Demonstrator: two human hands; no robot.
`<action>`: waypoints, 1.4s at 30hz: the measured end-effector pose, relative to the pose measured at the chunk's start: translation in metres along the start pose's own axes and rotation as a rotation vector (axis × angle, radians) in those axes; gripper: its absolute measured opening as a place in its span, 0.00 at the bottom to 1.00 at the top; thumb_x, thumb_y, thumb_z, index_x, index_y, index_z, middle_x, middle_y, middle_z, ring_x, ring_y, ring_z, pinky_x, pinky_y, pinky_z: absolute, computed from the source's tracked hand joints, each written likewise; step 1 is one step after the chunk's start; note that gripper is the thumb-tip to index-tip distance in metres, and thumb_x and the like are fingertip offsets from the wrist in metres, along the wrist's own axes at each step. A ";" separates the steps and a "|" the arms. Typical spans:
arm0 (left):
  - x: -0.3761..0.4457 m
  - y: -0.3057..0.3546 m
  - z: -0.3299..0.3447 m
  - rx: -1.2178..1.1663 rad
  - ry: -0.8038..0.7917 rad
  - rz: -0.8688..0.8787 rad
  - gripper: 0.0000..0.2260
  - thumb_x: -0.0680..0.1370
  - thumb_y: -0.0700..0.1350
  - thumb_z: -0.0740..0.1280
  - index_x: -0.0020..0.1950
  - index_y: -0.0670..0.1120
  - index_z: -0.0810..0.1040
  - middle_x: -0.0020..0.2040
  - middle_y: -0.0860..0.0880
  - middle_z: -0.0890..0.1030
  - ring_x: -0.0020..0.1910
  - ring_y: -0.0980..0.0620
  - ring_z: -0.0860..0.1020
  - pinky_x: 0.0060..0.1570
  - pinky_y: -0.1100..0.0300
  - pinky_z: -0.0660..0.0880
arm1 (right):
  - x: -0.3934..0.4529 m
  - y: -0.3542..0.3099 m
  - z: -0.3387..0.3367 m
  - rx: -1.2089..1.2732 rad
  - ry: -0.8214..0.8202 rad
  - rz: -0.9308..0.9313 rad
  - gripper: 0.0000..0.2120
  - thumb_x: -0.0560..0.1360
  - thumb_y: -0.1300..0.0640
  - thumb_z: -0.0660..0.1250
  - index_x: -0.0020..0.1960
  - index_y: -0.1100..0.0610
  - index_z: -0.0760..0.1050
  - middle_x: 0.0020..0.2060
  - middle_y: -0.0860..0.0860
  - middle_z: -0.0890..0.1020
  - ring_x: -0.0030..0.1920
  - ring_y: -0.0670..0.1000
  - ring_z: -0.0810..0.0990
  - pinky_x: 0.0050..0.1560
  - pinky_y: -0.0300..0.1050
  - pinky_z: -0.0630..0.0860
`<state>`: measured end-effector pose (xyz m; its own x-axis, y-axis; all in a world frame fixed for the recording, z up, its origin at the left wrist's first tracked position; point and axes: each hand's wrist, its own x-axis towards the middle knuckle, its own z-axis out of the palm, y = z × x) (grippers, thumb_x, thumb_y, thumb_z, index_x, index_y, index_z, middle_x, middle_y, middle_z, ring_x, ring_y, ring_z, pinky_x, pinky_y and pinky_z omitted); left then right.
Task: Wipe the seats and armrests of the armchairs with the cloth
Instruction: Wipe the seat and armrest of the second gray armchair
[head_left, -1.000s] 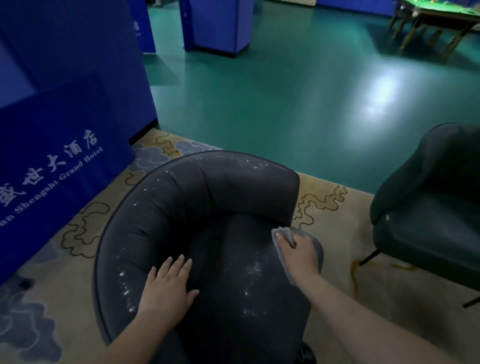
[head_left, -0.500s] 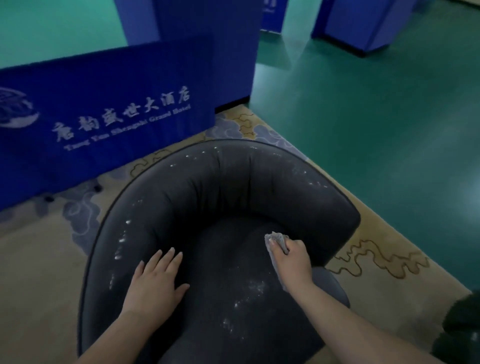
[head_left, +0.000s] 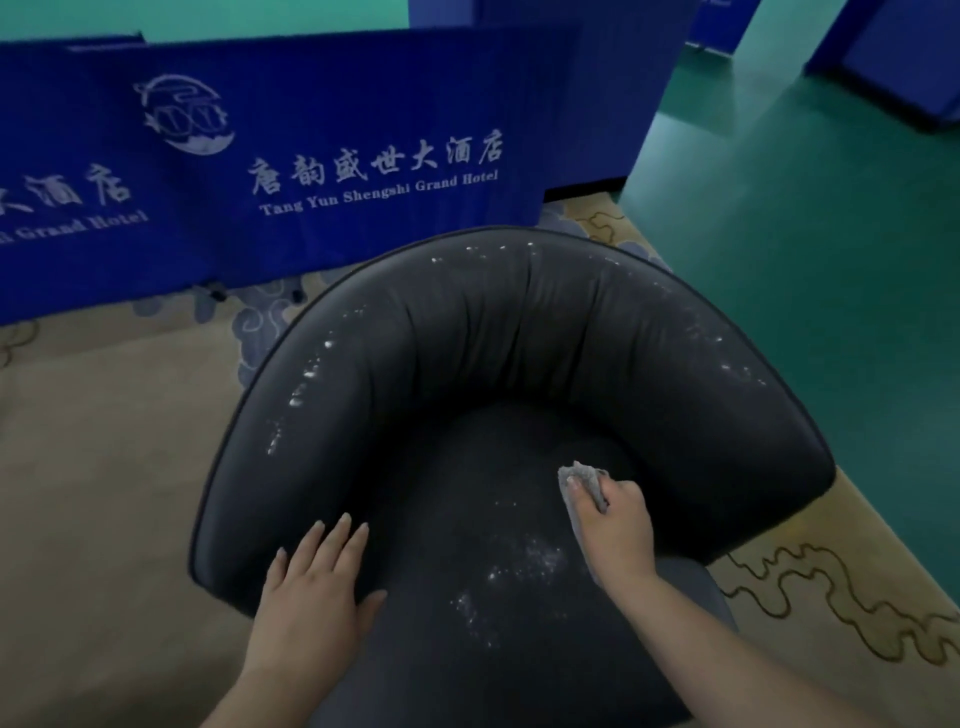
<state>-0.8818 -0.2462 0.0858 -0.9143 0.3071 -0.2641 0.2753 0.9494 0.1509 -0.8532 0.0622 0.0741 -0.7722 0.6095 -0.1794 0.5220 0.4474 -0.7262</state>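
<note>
Dark grey upholstery, head view: one tub armchair (head_left: 519, 364) stands on a patterned carpet (head_left: 104, 493), with a blue hotel banner (head_left: 363, 156) behind its back. White specks lie scattered on the seat (head_left: 467, 519), densest near the front centre, and more run along the left armrest (head_left: 291, 415) and over the top of the backrest.

Right hand (head_left: 613, 530): fingers curled round a bunched grey cloth (head_left: 582, 478), pressing it onto the seat at the right rear, close to the inner wall of the right armrest (head_left: 727, 441).

Left hand (head_left: 317, 582): fingers straight and together, palm flat on the front end of the left armrest, holding nothing; it seems to steady the chair.

Judgement on the step in hand, wiping the seat: most residue remains, so work is at an early stage. Suggested method:
- flatten the cloth for wider contact; the bunch covers little.
- draw overlapping strokes from the rear crease toward the front edge, gathering specks rather than spreading them.
- keep the left palm bracing.
- armrests not yet wiped, by the look of the specks.
</note>
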 end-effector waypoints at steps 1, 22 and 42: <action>-0.006 -0.002 0.005 -0.004 0.000 -0.010 0.33 0.77 0.64 0.57 0.79 0.56 0.51 0.79 0.57 0.50 0.78 0.52 0.47 0.75 0.48 0.49 | -0.004 0.003 0.003 -0.008 -0.001 -0.011 0.11 0.78 0.47 0.62 0.43 0.54 0.75 0.43 0.50 0.72 0.39 0.43 0.74 0.35 0.31 0.64; -0.076 0.016 0.158 -0.035 0.004 -0.119 0.34 0.79 0.64 0.54 0.79 0.55 0.43 0.80 0.54 0.44 0.78 0.50 0.43 0.75 0.50 0.45 | -0.044 0.111 0.077 0.035 -0.178 -0.115 0.11 0.78 0.47 0.62 0.48 0.54 0.78 0.46 0.46 0.71 0.41 0.43 0.75 0.37 0.31 0.67; 0.009 0.007 0.289 -0.006 -0.346 -0.071 0.63 0.63 0.62 0.77 0.73 0.56 0.26 0.75 0.50 0.26 0.77 0.45 0.34 0.74 0.45 0.56 | -0.015 0.191 0.170 -0.051 -0.251 -0.403 0.18 0.76 0.54 0.67 0.66 0.49 0.74 0.46 0.43 0.68 0.49 0.36 0.70 0.52 0.20 0.62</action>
<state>-0.8019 -0.2176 -0.1907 -0.7761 0.2454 -0.5809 0.2122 0.9691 0.1259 -0.8034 0.0274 -0.1747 -0.9772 0.2067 -0.0492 0.1749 0.6512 -0.7385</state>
